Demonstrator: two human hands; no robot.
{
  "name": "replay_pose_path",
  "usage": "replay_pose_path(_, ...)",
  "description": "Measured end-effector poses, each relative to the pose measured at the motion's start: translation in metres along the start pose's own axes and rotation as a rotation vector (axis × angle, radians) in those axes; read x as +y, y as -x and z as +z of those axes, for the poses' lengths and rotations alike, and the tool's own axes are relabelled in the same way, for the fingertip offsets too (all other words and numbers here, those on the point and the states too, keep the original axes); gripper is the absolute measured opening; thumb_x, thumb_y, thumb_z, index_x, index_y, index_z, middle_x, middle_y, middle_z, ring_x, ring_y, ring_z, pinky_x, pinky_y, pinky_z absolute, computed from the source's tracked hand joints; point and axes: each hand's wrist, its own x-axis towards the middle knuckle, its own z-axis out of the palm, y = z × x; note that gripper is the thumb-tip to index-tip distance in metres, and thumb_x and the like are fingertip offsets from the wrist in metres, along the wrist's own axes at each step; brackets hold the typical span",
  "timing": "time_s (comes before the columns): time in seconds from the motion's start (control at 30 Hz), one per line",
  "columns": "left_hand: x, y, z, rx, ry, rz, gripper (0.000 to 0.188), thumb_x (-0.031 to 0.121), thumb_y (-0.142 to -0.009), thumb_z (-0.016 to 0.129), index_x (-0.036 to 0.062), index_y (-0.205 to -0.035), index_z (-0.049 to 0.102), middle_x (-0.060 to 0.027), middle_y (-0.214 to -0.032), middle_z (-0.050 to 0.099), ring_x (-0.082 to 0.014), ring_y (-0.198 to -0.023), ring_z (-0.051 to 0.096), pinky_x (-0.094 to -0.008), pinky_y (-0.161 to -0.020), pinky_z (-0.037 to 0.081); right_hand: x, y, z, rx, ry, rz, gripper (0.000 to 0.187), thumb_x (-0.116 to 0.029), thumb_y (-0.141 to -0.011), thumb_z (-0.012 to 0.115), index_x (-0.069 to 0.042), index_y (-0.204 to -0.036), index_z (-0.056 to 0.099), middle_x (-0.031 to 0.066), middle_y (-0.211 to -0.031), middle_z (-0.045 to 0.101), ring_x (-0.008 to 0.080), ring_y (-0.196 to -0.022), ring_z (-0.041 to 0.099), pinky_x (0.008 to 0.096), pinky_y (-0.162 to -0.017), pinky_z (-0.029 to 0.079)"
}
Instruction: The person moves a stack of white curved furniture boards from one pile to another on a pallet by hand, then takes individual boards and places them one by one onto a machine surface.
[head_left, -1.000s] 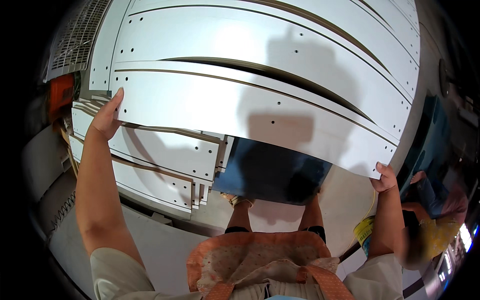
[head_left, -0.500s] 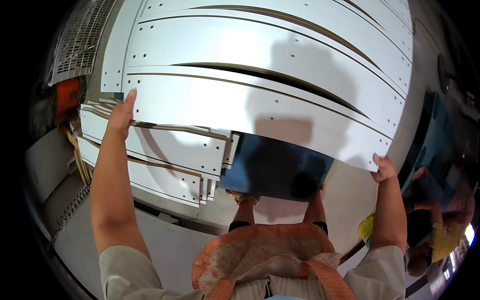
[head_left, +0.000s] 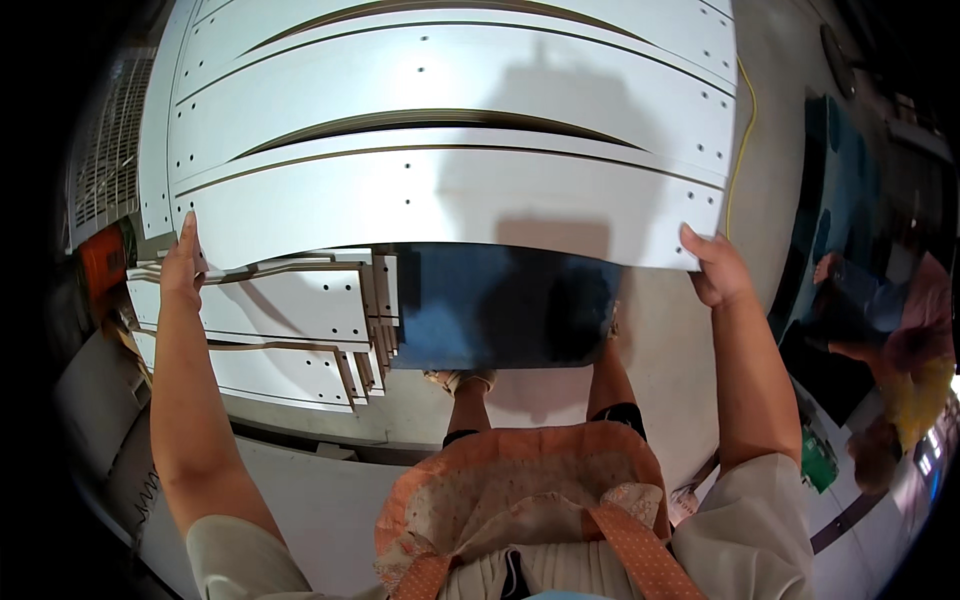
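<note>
A long white board [head_left: 330,200] with drilled holes and a curved near edge lies in front of me, alongside similar white boards [head_left: 310,85] farther off. My left hand [head_left: 184,262] grips its left end, thumb on the top face and fingers hidden beneath. At the opposite end my right hand [head_left: 716,264] grips the corner the same way, thumb on top. Below the left part of the board, shorter white panels [head_left: 290,305] with wavy edges are piled in stacks. A dark blue flat surface [head_left: 470,330] shows under the board's middle, partly in my shadow.
A wire rack [head_left: 108,140] and an orange bin [head_left: 103,268] stand at the far left. On the right are a dark teal surface [head_left: 850,180], a yellow cable [head_left: 744,140] on the floor and another person [head_left: 905,350]. A grey-white surface [head_left: 310,500] is at lower left.
The boards appear shifted left and sit more level in view. Both hands keep their grip on the ends of the near board, and the right end looks raised compared with before.
</note>
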Motion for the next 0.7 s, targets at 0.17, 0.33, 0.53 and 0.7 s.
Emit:
replay_pose_path(0.17,-0.022,0.037,0.034,0.524,-0.074,0.516,0.089,0.047,-0.077,0.064,-0.0117,-0.132,0.025,-0.0260,-0.135,0.034,-0.0326,-0.123,0.037,-0.0370,-0.102,0.029,0.002,-0.004,0.009,0.031,0.048,0.012,0.059,-0.025,-0.074,0.072,0.003,-0.119,0.047,0.0116,-0.112,0.057,0.0223,-0.107,0.050,0.0335,-0.094,0.035)
replay_pose_path(0.33,-0.053,0.236,0.179,0.095,0.679,0.195,0.044,0.030,-0.086,0.055,0.0017,-0.119,0.046,-0.0109,-0.111,0.051,-0.0217,-0.102,0.049,-0.0351,-0.093,0.036,0.047,0.018,-0.011,0.316,-0.175,-0.037,0.062,-0.029,-0.079,0.067,0.002,-0.126,0.041,0.0117,-0.124,0.049,0.0224,-0.112,0.046,0.0324,-0.098,0.031)
replay_pose_path(0.53,-0.018,0.370,0.294,-0.535,1.077,-0.620,0.082,0.050,-0.079,0.057,-0.0091,-0.127,0.028,-0.0240,-0.135,0.030,-0.0347,-0.123,0.030,-0.0444,-0.103,0.024,0.179,0.103,-0.043,-0.070,0.118,0.180,0.051,-0.026,-0.087,0.053,-0.001,-0.129,0.039,0.0141,-0.125,0.046,0.0270,-0.113,0.044,0.0349,-0.094,0.036)
replay_pose_path(0.7,0.026,0.382,0.337,-0.697,1.340,-0.304,0.082,0.058,-0.076,0.055,0.0015,-0.131,0.033,-0.0143,-0.134,0.036,-0.0290,-0.123,0.034,-0.0444,-0.105,0.024,0.211,0.167,-0.049,-0.358,0.495,0.258,0.046,-0.023,-0.090,0.047,0.002,-0.128,0.039,0.0184,-0.125,0.047,0.0302,-0.112,0.047,0.0333,-0.095,0.036)
